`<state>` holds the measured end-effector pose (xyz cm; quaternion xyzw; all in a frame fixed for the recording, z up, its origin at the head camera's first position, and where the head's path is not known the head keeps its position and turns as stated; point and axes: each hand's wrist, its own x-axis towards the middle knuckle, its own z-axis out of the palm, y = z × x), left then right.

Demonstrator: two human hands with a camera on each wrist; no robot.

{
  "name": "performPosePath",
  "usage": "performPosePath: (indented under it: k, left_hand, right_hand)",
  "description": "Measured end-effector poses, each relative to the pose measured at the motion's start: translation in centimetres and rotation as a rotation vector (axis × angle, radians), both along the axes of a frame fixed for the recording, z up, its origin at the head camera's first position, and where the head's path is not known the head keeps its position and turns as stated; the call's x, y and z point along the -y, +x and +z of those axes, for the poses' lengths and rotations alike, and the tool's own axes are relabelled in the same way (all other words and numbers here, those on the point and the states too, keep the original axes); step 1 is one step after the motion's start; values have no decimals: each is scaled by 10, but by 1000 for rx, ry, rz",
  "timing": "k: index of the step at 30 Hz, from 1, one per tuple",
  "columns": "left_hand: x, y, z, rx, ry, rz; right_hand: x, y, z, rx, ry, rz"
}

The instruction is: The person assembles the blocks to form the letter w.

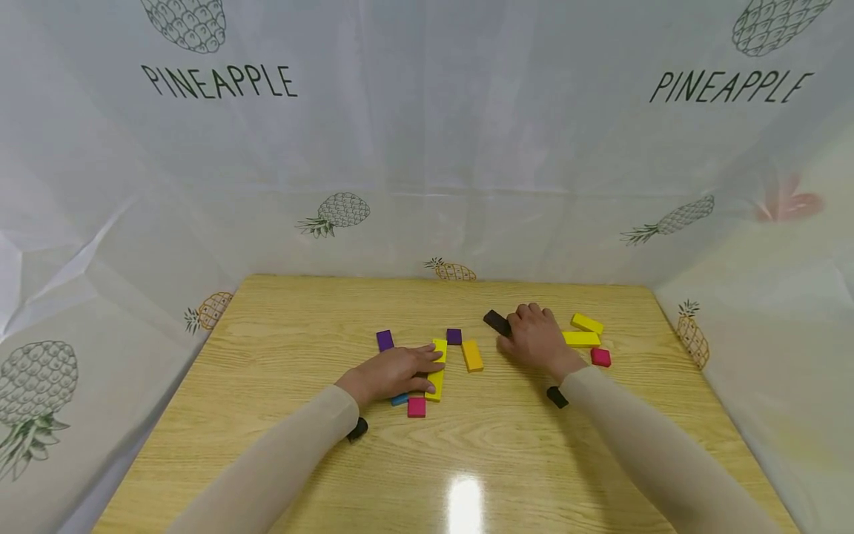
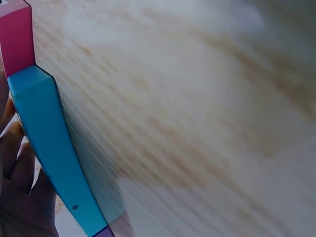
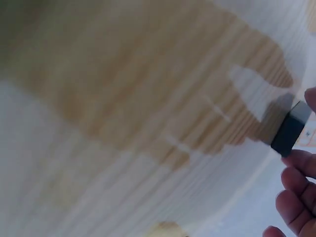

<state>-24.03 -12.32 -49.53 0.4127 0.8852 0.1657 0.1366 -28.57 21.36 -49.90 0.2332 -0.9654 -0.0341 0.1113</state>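
Note:
My left hand [image 1: 394,371] lies palm down over a group of blocks, its fingertips resting on a long yellow block [image 1: 437,371]. Beneath it, a blue block [image 2: 52,143] is mostly hidden in the head view. A pink block [image 1: 416,408] sits at one end of the blue one, and a purple block [image 1: 385,341] at the other. Toward the back right, my right hand [image 1: 534,337] pinches a black block [image 1: 497,323] between thumb and fingers. In the right wrist view that black block [image 3: 291,129] is seen end-on, close over the table.
Between the hands lie a small dark purple block [image 1: 454,337] and an orange-yellow block [image 1: 472,356]. Right of my right hand are two yellow blocks, the nearer one [image 1: 582,340] partly behind the hand, and a red-pink block [image 1: 601,357]. A pineapple-print curtain [image 1: 427,148] surrounds the wooden table [image 1: 300,311].

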Motion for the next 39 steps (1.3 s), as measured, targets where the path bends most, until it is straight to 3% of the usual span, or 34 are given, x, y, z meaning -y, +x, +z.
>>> performPosePath:
  k: [8, 15, 18, 25, 39]
  left_hand:
    - [0, 1, 1, -7, -19, 11]
    - [-1, -1, -1, -69, -77, -9]
    - [-1, -1, -1, -117, -92, -35]
    - [-1, -2, 0, -171, -118, -63]
    - [1, -2, -2, -108, -86, -23]
  right_hand:
    - [4, 7, 9, 3, -8, 149]
    - [3, -8, 15, 236, -20, 153]
    - [2, -13, 17, 291, -9, 142]
    - [1, -21, 21, 301, 5, 149]
    - [3, -24, 19, 308, -11, 140]
